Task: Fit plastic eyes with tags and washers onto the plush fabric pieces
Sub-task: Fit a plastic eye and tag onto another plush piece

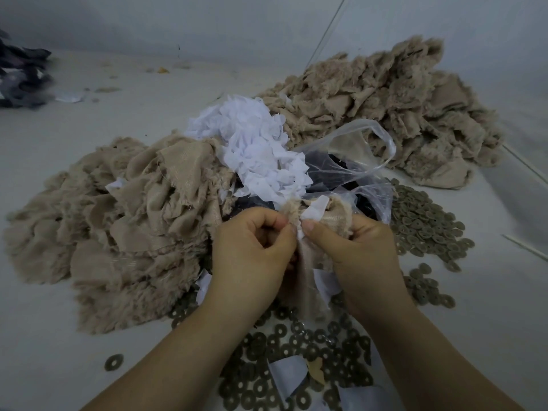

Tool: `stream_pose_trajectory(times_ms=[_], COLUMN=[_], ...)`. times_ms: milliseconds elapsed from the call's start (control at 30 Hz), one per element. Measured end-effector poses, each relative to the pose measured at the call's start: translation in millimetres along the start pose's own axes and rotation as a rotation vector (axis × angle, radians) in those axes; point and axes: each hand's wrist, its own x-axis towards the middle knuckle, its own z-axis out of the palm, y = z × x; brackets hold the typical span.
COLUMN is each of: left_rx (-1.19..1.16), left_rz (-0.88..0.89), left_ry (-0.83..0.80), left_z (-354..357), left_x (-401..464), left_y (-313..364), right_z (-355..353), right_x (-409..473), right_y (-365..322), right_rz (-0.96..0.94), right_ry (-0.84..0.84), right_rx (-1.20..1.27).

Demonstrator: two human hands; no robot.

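item in work: plush fabric piece [321,223] with white tag [315,209], just in front of the plastic bag [350,161], pinched by my left hand [252,247] and right hand [355,250], likely steadying it for fitting, washers [296,351] nearer me.

pale table [74,336], plush heaps [124,221], washers [427,226]

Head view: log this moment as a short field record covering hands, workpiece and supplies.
left hand: left hand pinches the beige plush fabric piece
right hand: right hand grips the same piece, thumb on a white fabric tag
tags: heap of white fabric tags behind the hands
washers: grey-green ring washers scattered at right and under the wrists
bag: clear plastic bag holding dark items
plush piles: tan plush piles left, and far right
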Motion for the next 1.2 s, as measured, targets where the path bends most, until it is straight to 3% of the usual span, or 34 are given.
stream_pose_trajectory(times_ms=[200, 533, 767, 967, 1200], left_rx=[-0.160, -0.311, 0.180, 0.098, 0.325], left_rz=[-0.047, -0.168, 0.072, -0.032, 0.145], left_ry=[0.021, -0.080, 0.011, -0.034, -0.026], left_z=[-0.7, 2.3, 5.8, 2.1, 0.1], left_x=[-3.5, 0.5, 2.8, 7.0, 9.5], left_y=[1.0, 1.2, -2.1, 0.3, 0.8], right_z=[1.1, 1.8, 1.9, 2.3, 1.5], right_x=[-1.2, -0.2, -0.6, -2.1, -0.4], right_y=[-3.1, -4.7, -3.3, -2.2, -2.3], right_rz=[-0.021, -0.010, 0.027, -0.040, -0.107], right_ry=[-0.008, -0.009, 0.011, 0.031, 0.014], right_rx=[0.013, 0.047, 0.013, -0.110, -0.171])
